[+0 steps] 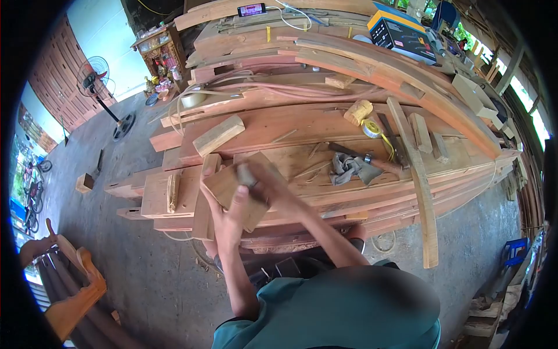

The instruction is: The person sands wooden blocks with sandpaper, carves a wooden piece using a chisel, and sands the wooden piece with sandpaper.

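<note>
A squarish wooden block [224, 185] is held tilted over the near edge of the stacked planks. My left hand [229, 218] wraps round its lower left side, thumb on top. On the block's upper face my right hand [264, 185] is closed on a small greyish object [246, 174], blurred and partly covered by the fingers. Beneath the block, a wooden piece [203, 215] stands out past the plank edge. Just right of my right hand are a grey cloth [350, 168] and a hammer [372, 160] lying on the planks.
Stacked planks [261, 125] spread ahead, bearing a loose block [218, 135], a yellow tape measure [371, 128], hoses [325, 92] and a phone [251, 10]. A long wooden strip [423, 203] overhangs the near edge at right. A fan [99, 81] stands left.
</note>
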Available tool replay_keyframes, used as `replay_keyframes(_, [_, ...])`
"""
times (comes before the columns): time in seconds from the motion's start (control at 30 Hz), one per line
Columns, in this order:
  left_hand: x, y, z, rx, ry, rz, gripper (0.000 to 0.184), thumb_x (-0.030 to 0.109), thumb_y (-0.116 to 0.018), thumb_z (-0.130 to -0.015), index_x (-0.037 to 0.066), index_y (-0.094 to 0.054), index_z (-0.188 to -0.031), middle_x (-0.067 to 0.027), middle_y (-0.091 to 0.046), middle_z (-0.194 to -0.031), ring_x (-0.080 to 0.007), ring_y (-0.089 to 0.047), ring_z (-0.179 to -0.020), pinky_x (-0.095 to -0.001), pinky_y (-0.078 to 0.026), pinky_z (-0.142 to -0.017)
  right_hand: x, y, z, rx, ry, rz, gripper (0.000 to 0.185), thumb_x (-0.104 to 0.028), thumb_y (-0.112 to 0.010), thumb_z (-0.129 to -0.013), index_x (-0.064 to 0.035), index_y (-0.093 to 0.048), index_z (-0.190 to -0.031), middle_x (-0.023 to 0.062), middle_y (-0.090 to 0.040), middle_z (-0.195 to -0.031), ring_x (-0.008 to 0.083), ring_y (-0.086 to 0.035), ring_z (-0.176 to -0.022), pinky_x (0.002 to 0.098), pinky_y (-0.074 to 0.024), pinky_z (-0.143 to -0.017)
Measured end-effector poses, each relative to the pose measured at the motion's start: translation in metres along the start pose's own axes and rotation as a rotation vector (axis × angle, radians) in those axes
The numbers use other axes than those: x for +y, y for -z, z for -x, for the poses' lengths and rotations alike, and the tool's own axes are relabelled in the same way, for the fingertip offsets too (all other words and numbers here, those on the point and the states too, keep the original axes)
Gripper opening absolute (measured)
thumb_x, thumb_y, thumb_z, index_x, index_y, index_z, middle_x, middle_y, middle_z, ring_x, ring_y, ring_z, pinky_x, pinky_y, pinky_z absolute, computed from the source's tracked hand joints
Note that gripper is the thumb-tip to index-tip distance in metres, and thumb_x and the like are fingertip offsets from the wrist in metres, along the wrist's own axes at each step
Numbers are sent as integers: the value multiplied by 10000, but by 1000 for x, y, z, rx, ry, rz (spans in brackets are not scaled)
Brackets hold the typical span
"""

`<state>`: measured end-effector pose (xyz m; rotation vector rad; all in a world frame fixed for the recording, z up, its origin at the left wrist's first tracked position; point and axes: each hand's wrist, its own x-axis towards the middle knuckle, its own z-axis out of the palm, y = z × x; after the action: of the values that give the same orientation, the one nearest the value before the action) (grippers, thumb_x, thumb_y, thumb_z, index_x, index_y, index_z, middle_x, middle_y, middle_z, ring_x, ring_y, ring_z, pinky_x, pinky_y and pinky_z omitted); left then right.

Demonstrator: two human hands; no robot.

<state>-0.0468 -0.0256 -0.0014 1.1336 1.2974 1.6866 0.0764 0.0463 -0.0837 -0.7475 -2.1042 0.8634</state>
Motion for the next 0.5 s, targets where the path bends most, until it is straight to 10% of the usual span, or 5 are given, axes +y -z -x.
replay_keyframes(0.07, [2,0,-2,35,114,106,633,161,-651,-769,84,-272,-1270,-161,-408,-1210,-244,-385,-1145,-354,-285,-979,45,14,-1,-37,-268,-56,522,-185,-349,-890,-37,-209,-1370,187,-191,-1417,296,-131,-1335,391,-137,-1090])
replay_keyframes(0.1, [4,-1,-3,7,85,89,626,158,-654,-768,82,-278,-1263,-157,-410,-1206,-240,-390,-1138,-350,-289,-975,44,10,-6,-290,-157,587,534,-215,-362,-892,-41,-205,-1371,198,-180,-1419,305,-119,-1337,390,-141,-1089])
replay_keyframes(0.3, [4,-10,-1,-64,-95,-170,577,130,-634,-793,74,-294,-1255,-125,-431,-1180,-204,-428,-1078,-319,-326,-938,-38,16,-2,-1,-90,-336,517,-205,-358,-924,-16,-185,-1372,185,-254,-1379,282,-280,-1267,358,-249,-1036])
replay_keyframes(0.4, [6,-3,-6,-37,120,152,581,139,-623,-802,63,-286,-1270,-119,-424,-1183,-205,-394,-1110,-327,-296,-961,23,7,4,55,-295,-439,545,-206,-406,-912,-69,-182,-1389,133,-160,-1444,257,-142,-1335,335,-177,-1066])
replay_keyframes(0.5, [3,-7,-11,-92,-88,-53,573,154,-609,-818,73,-278,-1280,-110,-450,-1144,-194,-440,-1052,-311,-356,-907,-51,17,-10,14,52,-314,567,-111,-462,-863,-80,-226,-1379,137,-164,-1444,271,-145,-1336,316,-192,-1066])
